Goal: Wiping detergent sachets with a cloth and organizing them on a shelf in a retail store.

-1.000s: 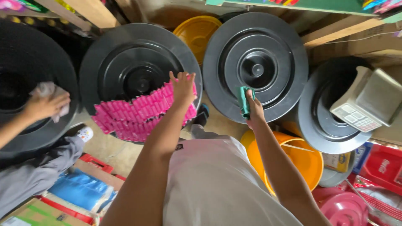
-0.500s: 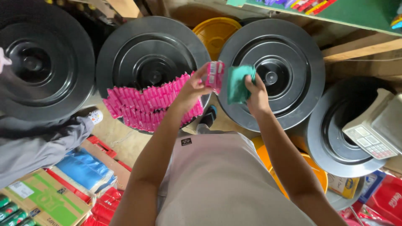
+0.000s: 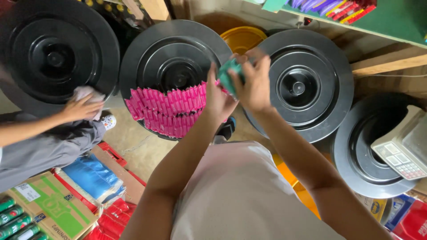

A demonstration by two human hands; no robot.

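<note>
A small teal cloth [image 3: 231,75] is pinched between both hands, the right hand [image 3: 255,84] closed over it and the left hand [image 3: 218,98] gripping its lower edge. They hover above a black round lid [image 3: 173,53] carrying rows of pink sachets [image 3: 169,111]. At the far left, another person's hand [image 3: 80,106] presses a pale rag [image 3: 86,93] on a neighbouring black lid [image 3: 53,53].

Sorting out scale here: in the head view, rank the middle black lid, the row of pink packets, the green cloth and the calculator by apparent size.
1. middle black lid
2. row of pink packets
3. calculator
4. green cloth; partly hidden in both hands, so unsure.
</note>
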